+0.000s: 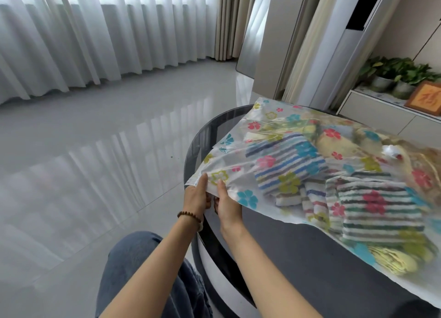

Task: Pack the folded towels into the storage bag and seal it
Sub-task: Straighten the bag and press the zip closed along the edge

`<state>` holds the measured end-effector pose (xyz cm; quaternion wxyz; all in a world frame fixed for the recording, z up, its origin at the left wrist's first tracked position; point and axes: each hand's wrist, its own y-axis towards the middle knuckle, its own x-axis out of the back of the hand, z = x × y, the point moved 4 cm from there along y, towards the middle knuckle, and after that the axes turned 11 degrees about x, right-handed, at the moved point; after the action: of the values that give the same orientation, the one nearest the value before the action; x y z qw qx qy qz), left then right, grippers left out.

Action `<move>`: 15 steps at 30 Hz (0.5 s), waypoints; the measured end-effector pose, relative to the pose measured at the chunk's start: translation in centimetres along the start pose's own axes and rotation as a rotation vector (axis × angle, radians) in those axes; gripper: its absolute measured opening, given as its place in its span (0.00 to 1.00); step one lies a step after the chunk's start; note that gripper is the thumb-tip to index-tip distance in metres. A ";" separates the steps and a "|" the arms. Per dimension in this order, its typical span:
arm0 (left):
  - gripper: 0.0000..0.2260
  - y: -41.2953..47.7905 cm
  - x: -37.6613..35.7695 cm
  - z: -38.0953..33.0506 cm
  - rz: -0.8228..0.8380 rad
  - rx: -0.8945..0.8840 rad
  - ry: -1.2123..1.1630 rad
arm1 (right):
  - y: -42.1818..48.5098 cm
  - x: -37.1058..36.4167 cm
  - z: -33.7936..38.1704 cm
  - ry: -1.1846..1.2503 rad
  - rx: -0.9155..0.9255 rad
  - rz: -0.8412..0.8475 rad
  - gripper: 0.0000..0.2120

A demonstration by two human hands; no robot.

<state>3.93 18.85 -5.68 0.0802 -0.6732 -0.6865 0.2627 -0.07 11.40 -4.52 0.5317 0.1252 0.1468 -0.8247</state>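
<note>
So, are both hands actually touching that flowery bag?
Touching. The head view shows the left hand and right hand each pinching the storage bag at its near corner, thumbs on top, fingers underneath.

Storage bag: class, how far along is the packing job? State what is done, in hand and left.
Done: the folded towels lie inside the storage bag on the table. In hand: the left hand and right hand pinch the bag's near-left edge, thumbs on top. Left: probably pressing the seal along that edge; whether any of it is shut already cannot be told.
</note>
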 end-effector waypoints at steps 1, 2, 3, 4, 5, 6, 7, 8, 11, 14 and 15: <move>0.13 0.1 0.0 -0.1 -0.001 0.013 -0.003 | 0.0 0.1 -0.1 -0.008 -0.006 -0.008 0.16; 0.14 0.2 0.0 -0.1 0.003 0.021 -0.004 | 0.0 0.2 -0.2 -0.014 -0.007 -0.013 0.16; 0.14 0.3 0.0 -0.1 0.011 0.020 -0.006 | 0.0 0.3 -0.4 -0.019 -0.009 -0.012 0.17; 0.14 0.4 0.1 -0.1 0.016 0.007 0.000 | 0.0 0.3 -0.4 -0.018 -0.009 -0.007 0.16; 0.14 0.4 0.2 -0.2 0.010 -0.022 0.027 | -0.1 0.3 -0.3 -0.027 -0.014 -0.005 0.16; 0.13 0.3 0.4 -0.4 -0.006 -0.065 0.083 | -0.1 0.4 -0.1 -0.042 -0.023 -0.008 0.15; 0.12 0.1 0.6 -0.8 -0.021 -0.103 0.157 | -0.3 0.6 0.1 -0.075 -0.047 -0.008 0.12; 0.13 -0.1 0.8 -1.3 -0.018 -0.108 0.238 | -0.6 0.9 0.4 -0.095 -0.103 0.011 0.10; 0.27 -1.6 1.1 -2.9 0.148 0.132 0.569 | -2.6 1.8 2.2 -0.218 -0.291 0.298 0.15; 0.36 -4.2 0.7 -4.7 0.338 0.318 0.935 | -4.7 3.5 6.1 -0.377 -0.249 0.664 0.14; 0.36 -5.0 -0.3 -5.5 0.356 0.255 0.989 | -4.5 4.6 8.1 -0.371 -0.143 0.658 0.13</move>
<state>2.11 20.17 1.37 0.4290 -0.8075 -0.4049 0.0052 -6.43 6.26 1.77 0.7928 -0.0231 0.0573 -0.6064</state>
